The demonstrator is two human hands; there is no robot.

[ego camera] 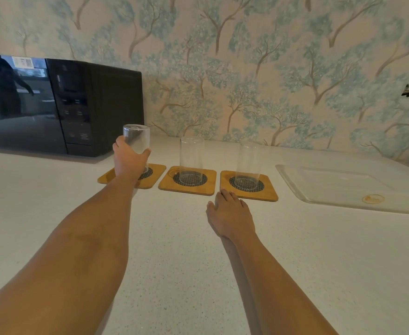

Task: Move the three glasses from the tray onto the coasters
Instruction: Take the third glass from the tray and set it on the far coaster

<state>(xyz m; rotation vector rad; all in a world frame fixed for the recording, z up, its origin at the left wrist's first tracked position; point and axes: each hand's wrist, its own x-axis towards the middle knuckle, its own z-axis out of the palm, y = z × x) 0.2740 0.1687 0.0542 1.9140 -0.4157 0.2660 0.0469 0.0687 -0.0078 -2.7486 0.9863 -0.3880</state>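
— Head view: where are your hands?

— Your left hand (129,157) has its fingers (146,153) wrapped around the left glass (136,141), upside down over the left coaster (150,176); whether it touches the coaster, you probably can't tell. Your right hand (231,215) lies flat on the counter (174,262), fingers loose, holding nothing.

— And the rest?

— The middle glass (191,158) and right glass (249,163) stand inverted on their coasters. The tray (343,187) sits bare by the counter's right edge.

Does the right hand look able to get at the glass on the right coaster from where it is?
Probably yes. The right hand lies flat on the counter just in front of the right coaster, and nothing stands between it and the glass.
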